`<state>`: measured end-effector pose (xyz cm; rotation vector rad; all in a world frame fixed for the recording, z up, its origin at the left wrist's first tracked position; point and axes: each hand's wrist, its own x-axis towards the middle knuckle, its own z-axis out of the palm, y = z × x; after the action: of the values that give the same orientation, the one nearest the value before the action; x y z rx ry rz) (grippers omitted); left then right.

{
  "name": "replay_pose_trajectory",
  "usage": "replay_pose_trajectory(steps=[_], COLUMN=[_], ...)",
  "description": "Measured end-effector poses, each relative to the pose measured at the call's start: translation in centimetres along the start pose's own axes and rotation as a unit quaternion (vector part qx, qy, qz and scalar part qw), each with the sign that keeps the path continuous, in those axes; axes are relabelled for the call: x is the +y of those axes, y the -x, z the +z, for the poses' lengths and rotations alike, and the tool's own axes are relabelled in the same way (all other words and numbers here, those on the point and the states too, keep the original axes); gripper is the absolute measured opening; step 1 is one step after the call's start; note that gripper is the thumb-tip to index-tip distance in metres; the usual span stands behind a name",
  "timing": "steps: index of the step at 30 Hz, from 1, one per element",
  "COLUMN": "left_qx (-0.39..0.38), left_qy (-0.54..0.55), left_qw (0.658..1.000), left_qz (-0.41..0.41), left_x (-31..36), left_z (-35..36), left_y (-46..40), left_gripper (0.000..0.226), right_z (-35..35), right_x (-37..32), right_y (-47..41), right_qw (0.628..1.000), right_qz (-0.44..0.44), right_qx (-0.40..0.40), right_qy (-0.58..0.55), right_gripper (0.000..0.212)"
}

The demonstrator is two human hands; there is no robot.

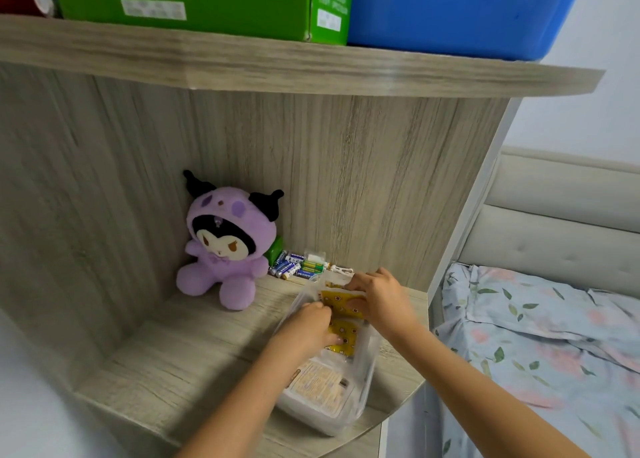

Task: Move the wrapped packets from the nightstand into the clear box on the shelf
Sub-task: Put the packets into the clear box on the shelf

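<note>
Motion-blurred clear box (363,385) on the shelf (173,364), long axis near-to-far, both hands inside hiding much: left hand (308,329) and right hand (377,298) apparently pinching yellow packets (341,329).

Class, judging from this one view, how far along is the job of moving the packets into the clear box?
Done: yellow packets already lie in the clear box on the shelf. In hand: the left hand and right hand both reach into the box, arranging them. Left: unknown, since the nightstand is out of view.
</note>
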<state>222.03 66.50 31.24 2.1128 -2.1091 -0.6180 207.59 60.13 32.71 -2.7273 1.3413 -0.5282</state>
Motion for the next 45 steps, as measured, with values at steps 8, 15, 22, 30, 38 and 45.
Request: replay_pose_trajectory(steps=[8, 15, 22, 30, 38, 45], left_qx=[0.013, 0.048, 0.081, 0.047, -0.013, 0.099], left_qy=[0.001, -0.017, 0.017, -0.007, -0.063, -0.092], left_qw=[1.000, 0.998, 0.994, 0.995, 0.986, 0.973], left_qz=[0.004, 0.021, 0.064, 0.087, 0.152, 0.189], left_x=[0.0, 0.1, -0.2, -0.5, -1.3, -0.4], left_z=[0.2, 0.2, -0.1, -1.3, -1.3, -4.7], left_y=[0.7, 2.0, 4.6, 5.8, 4.5, 0.3], left_gripper=[0.045, 0.042, 0.038, 0.029, 0.027, 0.036], right_z=[-0.1, -1.1, -3.2, -3.6, -2.6, -2.5], right_x=[-0.7, -0.3, 0.9, 2.0, -2.0, -4.0], right_y=[-0.1, 0.5, 4.1, 8.6, 12.5, 13.1], right_qw=[0.997, 0.998, 0.997, 0.989, 0.970, 0.953], right_qz=[0.027, -0.001, 0.001, 0.127, 0.203, 0.247], right_qx=[-0.037, -0.055, 0.038, 0.017, 0.066, 0.098], right_qy=[0.061, 0.034, -0.064, -0.077, -0.118, -0.146], right_gripper=[0.026, 0.050, 0.029, 0.025, 0.025, 0.022])
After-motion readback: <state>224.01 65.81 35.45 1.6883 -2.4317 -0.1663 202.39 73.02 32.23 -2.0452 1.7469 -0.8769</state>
